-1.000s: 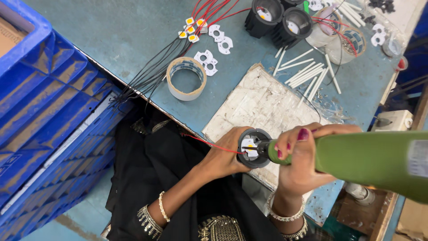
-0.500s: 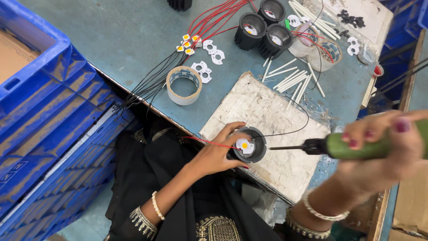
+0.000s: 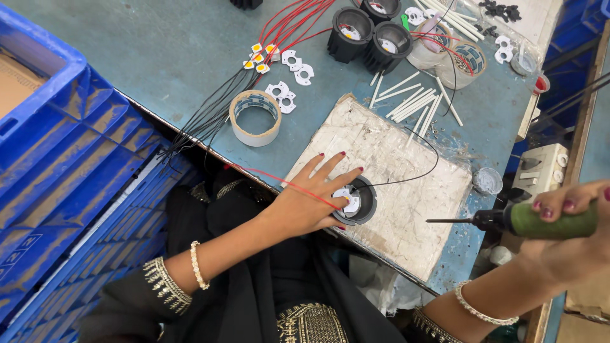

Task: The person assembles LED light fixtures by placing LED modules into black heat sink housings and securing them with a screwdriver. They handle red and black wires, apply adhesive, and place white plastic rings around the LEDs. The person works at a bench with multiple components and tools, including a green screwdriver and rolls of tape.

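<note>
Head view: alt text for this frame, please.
Left hand steadies a round black lamp housing on a worn white board; right hand holds a green-handled screwdriver off to the side, clear of it.

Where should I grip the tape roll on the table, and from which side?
Take the tape roll from above, fingers across its outer wall or one inside the open core. It lies flat, hole up. Come from the bare table side; black wires run along its other edge.

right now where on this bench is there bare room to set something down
Free: the teal tabletop between the blue plastic crate and the red and black wire bundle, and the white board right of the round black housing. Crowded: the far right corner around the white rods.
</note>
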